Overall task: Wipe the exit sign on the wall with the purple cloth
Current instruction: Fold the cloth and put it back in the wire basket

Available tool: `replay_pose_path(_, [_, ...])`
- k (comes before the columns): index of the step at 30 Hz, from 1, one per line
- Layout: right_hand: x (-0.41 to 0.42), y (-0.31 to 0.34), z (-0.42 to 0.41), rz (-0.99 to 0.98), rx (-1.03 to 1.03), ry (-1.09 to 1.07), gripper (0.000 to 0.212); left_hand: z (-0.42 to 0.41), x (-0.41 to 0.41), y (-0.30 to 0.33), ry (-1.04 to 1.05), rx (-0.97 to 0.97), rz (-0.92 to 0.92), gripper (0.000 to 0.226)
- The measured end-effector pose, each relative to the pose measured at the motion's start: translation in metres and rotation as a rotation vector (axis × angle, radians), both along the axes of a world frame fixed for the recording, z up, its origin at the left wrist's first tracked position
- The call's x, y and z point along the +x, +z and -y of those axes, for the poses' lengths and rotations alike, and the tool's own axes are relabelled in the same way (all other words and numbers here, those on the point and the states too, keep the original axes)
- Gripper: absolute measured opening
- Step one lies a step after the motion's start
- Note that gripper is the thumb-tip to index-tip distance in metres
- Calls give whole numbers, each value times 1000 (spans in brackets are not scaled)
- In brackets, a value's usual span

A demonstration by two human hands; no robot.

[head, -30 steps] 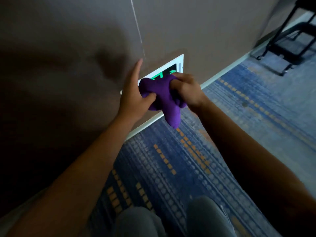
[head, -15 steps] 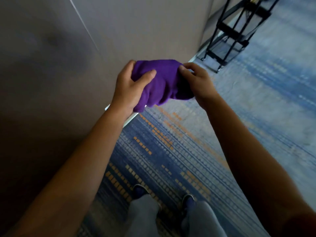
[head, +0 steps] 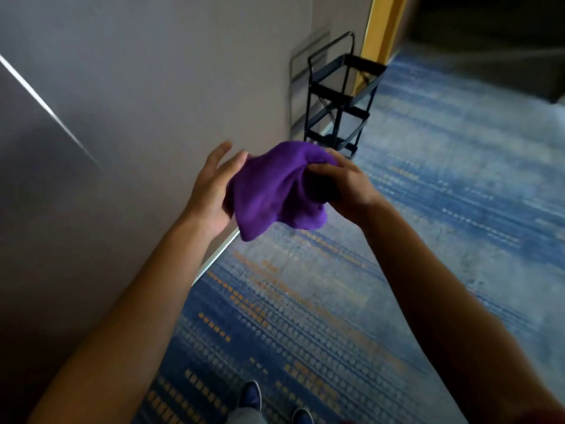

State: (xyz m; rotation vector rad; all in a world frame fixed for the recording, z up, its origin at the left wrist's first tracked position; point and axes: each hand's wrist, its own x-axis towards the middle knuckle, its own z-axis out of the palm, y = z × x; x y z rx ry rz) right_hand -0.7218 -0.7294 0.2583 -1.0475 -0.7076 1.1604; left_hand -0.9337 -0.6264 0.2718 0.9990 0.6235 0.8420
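The purple cloth [head: 275, 188] hangs bunched in mid-air between my two hands, away from the wall. My right hand [head: 345, 186] grips its right side, fingers folded into the fabric. My left hand [head: 214, 191] is at the cloth's left edge with palm up and fingers spread; the cloth drapes against the palm, but no grip shows. The exit sign is not in view; my hands and the cloth cover the low part of the grey wall [head: 153, 87].
A black metal rack [head: 339, 99] stands against the wall ahead, near a yellow door frame [head: 379, 29]. Blue patterned carpet [head: 428, 209] covers the floor to the right. A white baseboard [head: 217, 255] runs along the wall. My shoes [head: 250, 399] show at the bottom.
The hands and cloth have come off the exit sign and risen. The view has swung up and right, so the sign is lost from sight. My left hand's fingers have spread apart.
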Motion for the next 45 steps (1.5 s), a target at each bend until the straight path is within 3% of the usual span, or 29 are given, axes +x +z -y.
replay_pose_path(2, [29,22,2,176,-6,42,32,-7,26,2,-162,145,-160,76])
replay_pose_path(4, [56,42,1,359,-17,70,30,-14,57,9,-369,243,-198,85])
replay_pose_path(7, [95,60,-6,537,-51,-41,24,-29,109,19,-546,365,-191,54])
replay_pose_path(11, [158,73,-20,616,-132,-292,32,-66,172,21,-519,516,-283,34])
replay_pose_path(15, [227,86,-47,671,-233,-371,45,-115,238,22,-454,569,-302,19])
replay_pose_path(17, [256,93,-61,588,-200,-311,55,-139,272,28,-408,559,-260,14])
replay_pose_path(22, [325,104,-86,53,79,-239,67,-192,345,61,-378,379,-42,24])
replay_pose_path(27, [382,82,-131,12,81,-437,51,-216,412,56,-392,6,186,36])
replay_pose_path(29, [404,72,-153,25,62,-540,44,-216,438,45,-442,-134,270,54])
replay_pose_path(33, [464,59,-191,139,-4,-715,37,-216,502,20,-412,-30,257,80])
replay_pose_path(36, [520,53,-221,100,-21,-686,33,-236,563,6,-255,154,150,92])
replay_pose_path(39, [574,44,-253,52,6,-523,28,-271,624,3,-106,227,98,72])
replay_pose_path(42, [624,37,-286,-11,-14,-351,34,-302,689,13,-34,155,81,40])
replay_pose_path(45, [656,29,-321,-124,-82,-273,29,-333,738,24,-5,130,63,39])
